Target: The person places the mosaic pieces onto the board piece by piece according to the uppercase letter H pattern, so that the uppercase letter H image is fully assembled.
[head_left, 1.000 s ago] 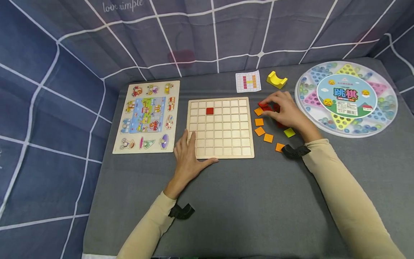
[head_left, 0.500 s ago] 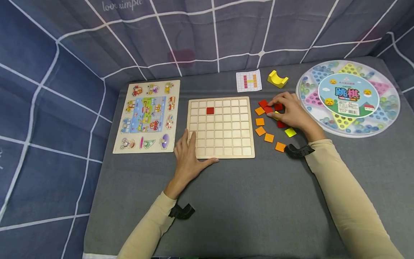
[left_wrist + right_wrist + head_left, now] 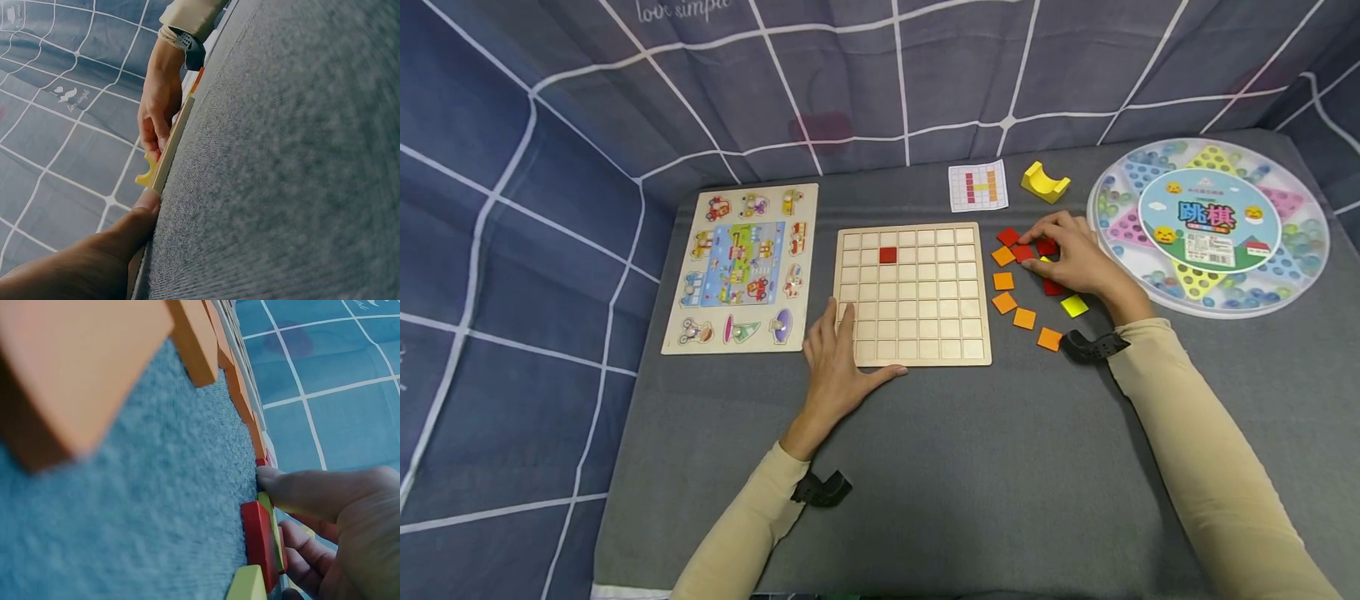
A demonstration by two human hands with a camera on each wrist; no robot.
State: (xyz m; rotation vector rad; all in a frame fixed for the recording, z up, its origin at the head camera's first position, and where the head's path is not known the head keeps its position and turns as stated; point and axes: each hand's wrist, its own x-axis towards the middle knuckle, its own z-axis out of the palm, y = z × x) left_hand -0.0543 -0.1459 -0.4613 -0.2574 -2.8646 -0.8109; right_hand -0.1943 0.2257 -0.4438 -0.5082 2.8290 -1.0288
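A wooden grid board (image 3: 917, 293) lies flat with one red square tile (image 3: 887, 255) in an upper cell. My left hand (image 3: 837, 377) rests at the board's lower left corner, fingers straight on its left side and thumb along the front edge. In the left wrist view that thumb touches the board's edge (image 3: 177, 137). Right of the board, my right hand (image 3: 1072, 260) pinches a red tile (image 3: 1022, 252) between thumb and forefinger. Other red tiles (image 3: 1052, 287), a yellow tile (image 3: 1074, 306) and several orange tiles (image 3: 1024, 318) lie around it. The palm partly hides another yellow tile.
A pattern card (image 3: 978, 186) and a yellow curved block (image 3: 1045, 182) lie behind the tiles. At the right is a round Chinese checkers set (image 3: 1206, 287). A picture puzzle board (image 3: 677, 292) lies left of the grid board. A grid-patterned curtain (image 3: 850, 83) hangs behind the table.
My right hand has shifted slightly right across the tile pile, uncovering several red tiles. The left hand has stayed on the board.
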